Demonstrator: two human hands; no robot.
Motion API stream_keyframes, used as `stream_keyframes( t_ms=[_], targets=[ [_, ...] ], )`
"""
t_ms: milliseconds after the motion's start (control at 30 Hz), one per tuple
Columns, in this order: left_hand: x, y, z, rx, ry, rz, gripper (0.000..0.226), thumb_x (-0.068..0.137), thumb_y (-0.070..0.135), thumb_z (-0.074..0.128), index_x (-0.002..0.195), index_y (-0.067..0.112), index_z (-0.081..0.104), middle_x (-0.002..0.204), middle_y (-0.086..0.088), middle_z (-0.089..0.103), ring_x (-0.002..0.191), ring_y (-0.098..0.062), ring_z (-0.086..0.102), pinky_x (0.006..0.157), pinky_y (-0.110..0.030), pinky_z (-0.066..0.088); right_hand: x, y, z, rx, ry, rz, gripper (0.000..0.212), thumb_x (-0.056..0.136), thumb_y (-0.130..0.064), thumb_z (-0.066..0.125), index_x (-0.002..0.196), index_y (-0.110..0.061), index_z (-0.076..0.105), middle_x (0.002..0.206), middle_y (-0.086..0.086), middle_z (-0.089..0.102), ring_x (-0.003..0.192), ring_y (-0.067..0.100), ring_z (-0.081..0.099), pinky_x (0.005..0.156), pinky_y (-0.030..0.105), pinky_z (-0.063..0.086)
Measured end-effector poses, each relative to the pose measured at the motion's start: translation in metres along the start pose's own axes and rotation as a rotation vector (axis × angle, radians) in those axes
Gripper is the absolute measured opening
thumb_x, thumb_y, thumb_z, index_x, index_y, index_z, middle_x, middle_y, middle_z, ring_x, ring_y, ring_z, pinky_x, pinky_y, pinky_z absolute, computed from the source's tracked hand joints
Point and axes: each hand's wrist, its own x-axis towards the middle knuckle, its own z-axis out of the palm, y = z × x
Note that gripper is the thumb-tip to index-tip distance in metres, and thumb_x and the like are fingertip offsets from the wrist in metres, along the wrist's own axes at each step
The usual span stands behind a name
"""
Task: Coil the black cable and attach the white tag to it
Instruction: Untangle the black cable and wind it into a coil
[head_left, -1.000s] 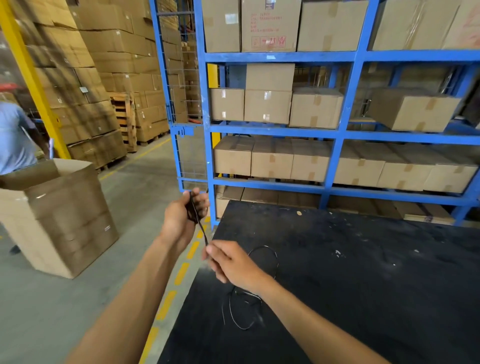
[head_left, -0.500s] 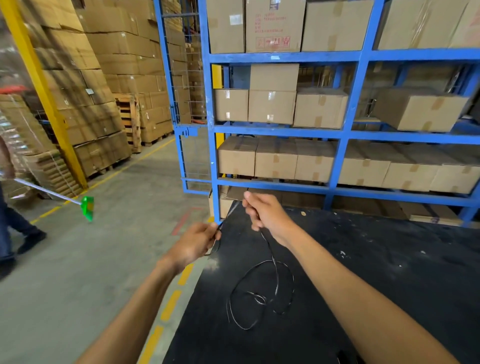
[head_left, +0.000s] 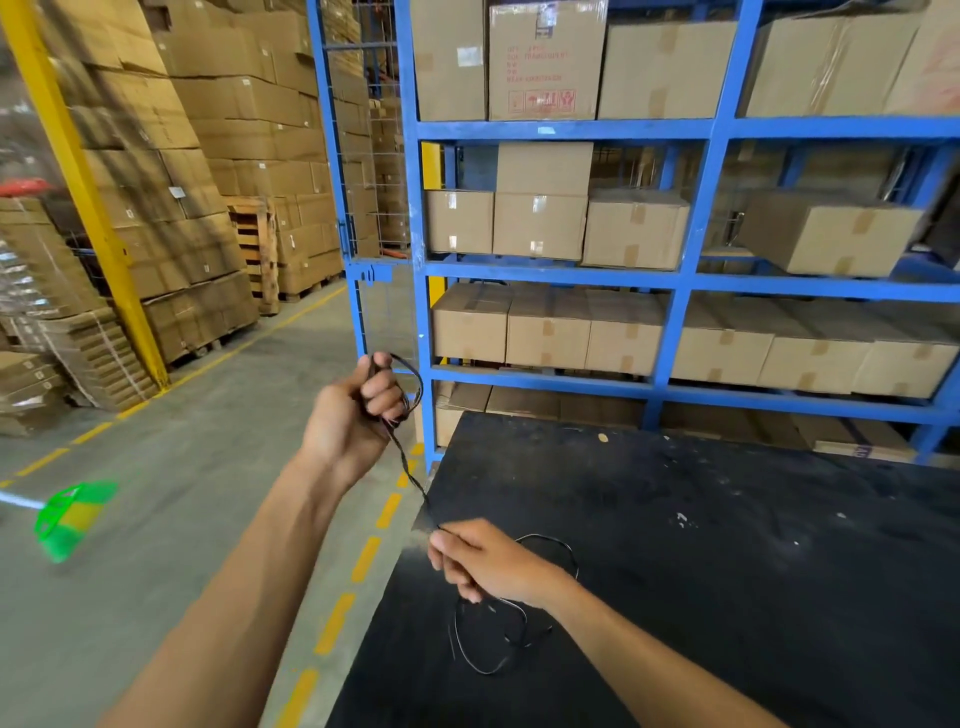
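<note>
A thin black cable runs taut from my left hand down to my right hand. The left hand is raised beyond the table's left corner and is closed around a small bundle of coiled cable, with one loop sticking out past the fingers. The right hand pinches the cable low over the black table. The cable's loose remainder lies in tangled loops on the table below and right of that hand. No white tag is visible.
Blue shelving stacked with cardboard boxes stands right behind the table. Concrete floor with a dashed yellow line lies to the left. A green broom head sweeps at far left. Pallets of boxes and a yellow post stand beyond.
My left hand rose with the coiled bundle. My right hand dropped from high near the shelf to the table's left edge, drawing the cable straight. The broom head moved lower and nearer.
</note>
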Motion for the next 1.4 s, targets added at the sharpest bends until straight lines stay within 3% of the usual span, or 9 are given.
stream_keyframes(
  t_ms=[200, 333, 500, 633, 767, 900, 1133, 1233, 1400],
  targets=[
    [-0.029, 0.01, -0.01, 0.467, -0.194, -0.435, 0.029, 0.088, 0.025, 0.043, 0.061, 0.02, 0.051, 0.049, 0.01, 0.017, 0.04, -0.008, 0.009, 0.039, -0.021, 0.008, 0.007, 0.004, -0.061, 0.111, 0.247, 0.159, 0.039, 0.104, -0.041, 0.046, 0.073, -0.018, 0.052, 0.059, -0.005, 0.039, 0.046, 0.012, 0.042, 0.059, 0.029, 0.046],
    [-0.033, -0.03, -0.027, 1.138, -0.153, -0.391, 0.028, 0.088, 0.035, 0.041, 0.065, 0.019, 0.044, 0.048, 0.007, 0.024, 0.042, -0.009, 0.015, 0.04, -0.02, 0.011, 0.011, -0.056, -0.095, 0.287, 0.337, 0.026, 0.033, 0.105, -0.035, 0.045, 0.081, -0.013, 0.054, 0.061, -0.003, 0.03, 0.05, 0.013, 0.025, 0.056, 0.029, 0.036],
    [-0.008, -0.057, -0.035, 0.803, 0.213, 0.027, 0.042, 0.102, 0.03, 0.029, 0.064, 0.02, 0.043, 0.044, 0.013, 0.029, 0.044, -0.011, 0.019, 0.043, -0.023, 0.017, 0.012, -0.112, -0.065, 0.099, 0.247, -0.138, 0.033, 0.108, -0.029, 0.037, 0.093, -0.009, 0.057, 0.062, -0.005, 0.032, 0.045, 0.007, 0.026, 0.045, 0.02, 0.023],
    [0.012, -0.043, -0.022, 0.719, 0.334, 0.168, 0.054, 0.102, 0.034, 0.025, 0.061, 0.022, 0.058, 0.058, 0.0, 0.062, 0.041, -0.012, 0.048, 0.045, -0.024, 0.038, 0.008, -0.1, -0.021, -0.012, 0.187, -0.226, 0.025, 0.109, -0.015, 0.032, 0.096, -0.009, 0.052, 0.049, -0.016, 0.051, 0.037, -0.004, 0.038, 0.041, 0.006, 0.032],
    [0.019, -0.017, 0.0, 0.458, 0.21, 0.204, 0.039, 0.103, 0.024, 0.025, 0.086, 0.011, 0.058, 0.07, -0.002, 0.067, 0.053, -0.013, 0.059, 0.06, -0.026, 0.048, 0.007, -0.064, -0.001, -0.008, 0.159, -0.198, 0.025, 0.11, -0.02, 0.031, 0.102, -0.018, 0.055, 0.06, 0.0, 0.039, 0.045, 0.006, 0.035, 0.05, 0.02, 0.034],
    [0.004, 0.018, 0.012, 0.145, -0.02, 0.047, 0.028, 0.1, 0.021, 0.029, 0.082, 0.015, 0.05, 0.054, 0.009, 0.026, 0.041, -0.008, 0.022, 0.041, -0.018, 0.028, 0.012, -0.02, -0.008, -0.14, 0.073, -0.074, 0.035, 0.108, -0.029, 0.033, 0.086, -0.013, 0.055, 0.06, 0.005, 0.043, 0.045, 0.01, 0.041, 0.06, 0.025, 0.041],
    [-0.026, 0.023, 0.005, 0.739, -0.066, -0.335, 0.036, 0.097, 0.022, 0.032, 0.062, 0.019, 0.042, 0.048, 0.009, 0.017, 0.039, -0.008, 0.007, 0.034, -0.018, 0.006, 0.026, -0.023, -0.082, 0.005, 0.351, 0.108, 0.036, 0.107, -0.033, 0.039, 0.08, -0.013, 0.051, 0.062, -0.002, 0.04, 0.049, 0.013, 0.049, 0.06, 0.028, 0.048],
    [-0.028, -0.008, -0.004, 1.149, -0.029, -0.256, 0.039, 0.103, 0.023, 0.029, 0.068, 0.016, 0.044, 0.042, 0.01, 0.026, 0.036, -0.005, 0.017, 0.035, -0.015, 0.015, 0.03, -0.073, -0.096, 0.17, 0.434, -0.02, 0.032, 0.106, -0.031, 0.043, 0.086, -0.011, 0.057, 0.061, -0.004, 0.037, 0.047, 0.01, 0.04, 0.055, 0.029, 0.042],
    [-0.01, -0.03, -0.011, 1.088, 0.262, 0.115, 0.052, 0.103, 0.037, 0.025, 0.069, 0.012, 0.055, 0.049, 0.0, 0.036, 0.043, -0.012, 0.029, 0.046, -0.025, 0.025, 0.024, -0.129, -0.059, 0.109, 0.276, -0.224, 0.032, 0.108, -0.03, 0.038, 0.087, -0.014, 0.057, 0.061, -0.004, 0.033, 0.042, 0.002, 0.029, 0.043, 0.016, 0.026]
  ],
)
